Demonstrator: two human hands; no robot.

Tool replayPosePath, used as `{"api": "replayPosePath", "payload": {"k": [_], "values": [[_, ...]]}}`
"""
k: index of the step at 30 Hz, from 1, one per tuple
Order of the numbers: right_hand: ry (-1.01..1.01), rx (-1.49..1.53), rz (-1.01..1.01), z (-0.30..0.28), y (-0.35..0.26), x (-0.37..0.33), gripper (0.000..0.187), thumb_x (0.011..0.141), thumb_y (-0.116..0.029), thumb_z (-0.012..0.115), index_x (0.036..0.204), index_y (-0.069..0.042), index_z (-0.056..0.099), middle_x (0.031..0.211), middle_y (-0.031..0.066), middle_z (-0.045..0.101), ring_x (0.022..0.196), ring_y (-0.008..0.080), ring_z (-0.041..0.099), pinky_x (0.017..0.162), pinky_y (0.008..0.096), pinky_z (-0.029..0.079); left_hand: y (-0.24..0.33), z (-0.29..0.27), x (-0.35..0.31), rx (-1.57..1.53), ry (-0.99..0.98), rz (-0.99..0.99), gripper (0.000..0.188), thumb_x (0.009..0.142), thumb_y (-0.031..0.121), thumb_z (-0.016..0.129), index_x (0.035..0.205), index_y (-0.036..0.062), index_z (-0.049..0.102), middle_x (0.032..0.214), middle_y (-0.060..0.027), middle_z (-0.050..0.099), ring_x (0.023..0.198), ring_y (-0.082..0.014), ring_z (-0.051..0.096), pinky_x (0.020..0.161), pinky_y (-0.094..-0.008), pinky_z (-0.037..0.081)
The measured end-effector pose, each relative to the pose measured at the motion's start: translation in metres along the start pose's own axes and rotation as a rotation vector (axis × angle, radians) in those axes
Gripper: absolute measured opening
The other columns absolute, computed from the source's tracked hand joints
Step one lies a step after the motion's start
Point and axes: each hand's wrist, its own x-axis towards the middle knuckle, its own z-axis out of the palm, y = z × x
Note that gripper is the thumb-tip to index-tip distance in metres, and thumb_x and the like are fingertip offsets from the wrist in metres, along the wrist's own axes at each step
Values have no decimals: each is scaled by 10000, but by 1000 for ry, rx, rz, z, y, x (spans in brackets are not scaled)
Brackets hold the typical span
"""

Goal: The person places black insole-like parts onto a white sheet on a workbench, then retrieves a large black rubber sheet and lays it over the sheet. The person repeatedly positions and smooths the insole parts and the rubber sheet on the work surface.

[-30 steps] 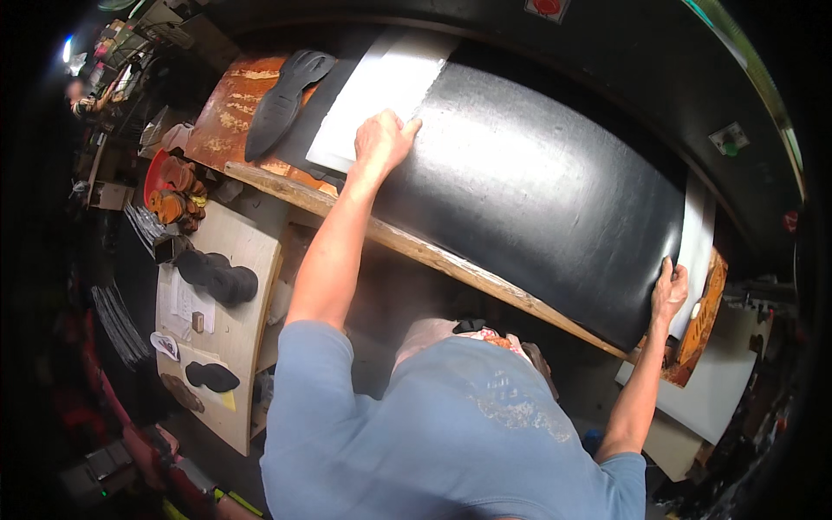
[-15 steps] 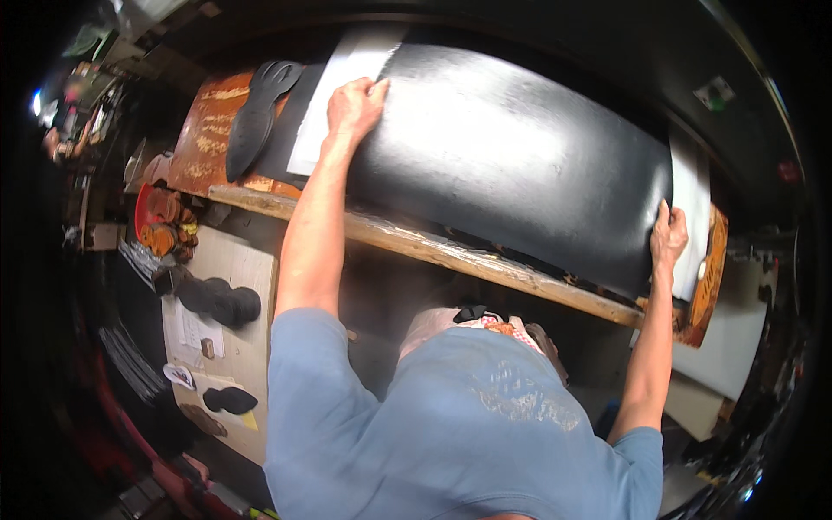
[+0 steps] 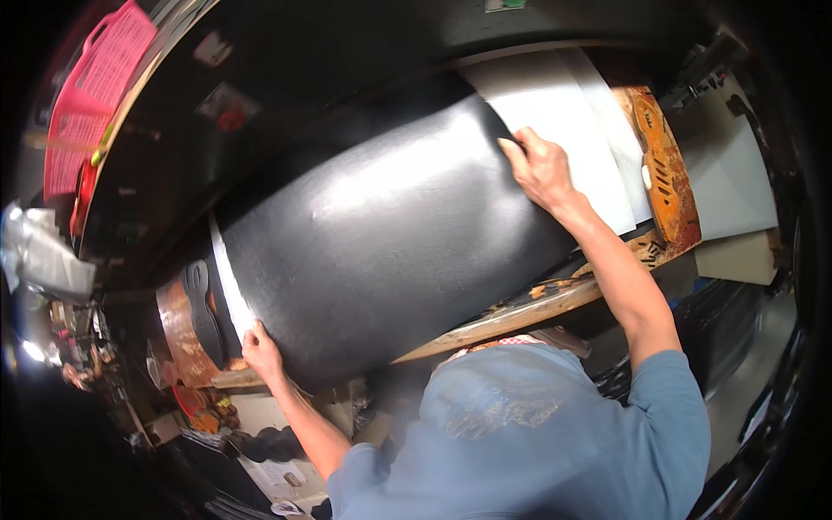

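A large, smooth, shiny black sheet (image 3: 373,225) stretches between my two hands over the bench, and I cannot tell whether it is rubber or leather. At its near left corner my left hand (image 3: 262,353) is closed on the edge, thumb on top. My right hand (image 3: 544,173) grips the right edge, its thumb lying on the black surface and some fingers hidden. White sheets (image 3: 555,113) lie underneath and show widely beyond my right hand. Only a narrow white strip (image 3: 227,273) shows along the left side. The black sheet hangs over the bench's front edge at the left.
Black sole-shaped pieces (image 3: 204,312) lie on the worn bench top (image 3: 176,334) at the left. An orange sole-shaped template (image 3: 660,178) with slots rests at the right end. A pink basket (image 3: 100,95) stands far left. Papers lie on a lower board (image 3: 286,472).
The view has turned. Over the white sheets the black sheet has shifted left and toward me, baring more white at the right and less at the left. Both hands still hold its edges.
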Motion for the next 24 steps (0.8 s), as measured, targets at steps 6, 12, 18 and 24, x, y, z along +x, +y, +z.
{"api": "replayPosePath", "payload": {"k": [6,12,18,24], "values": [[-102,43,76,-11,34,45,222,1016,-245,679,937,-38,664,697,186,680,671,380,710,648,460,551,46,22,5,157,34,11,481,1028,372,671,929,-98,670,784,-250,680,704,-323,594,739,-483,500],[16,121,136,-92,117,43,269,1032,-297,655,932,-56,722,665,19,606,612,127,533,570,318,421,147,80,-36,55,-114,1,420,1072,302,627,1135,-105,711,976,-259,744,890,-295,666,854,-435,529],[219,22,366,-189,198,-1,270,1079,-246,662,985,2,707,792,-63,574,718,41,485,649,220,417,256,155,-29,-372,-199,120,268,1038,206,686,962,-50,698,779,-142,684,709,-187,595,675,-372,496],[173,-293,418,-198,197,-15,376,1044,-357,693,927,1,685,709,-29,516,673,72,448,618,276,408,280,174,10,-218,-288,167,340,1011,263,707,922,-64,696,778,-227,710,695,-304,677,697,-430,533]]}}
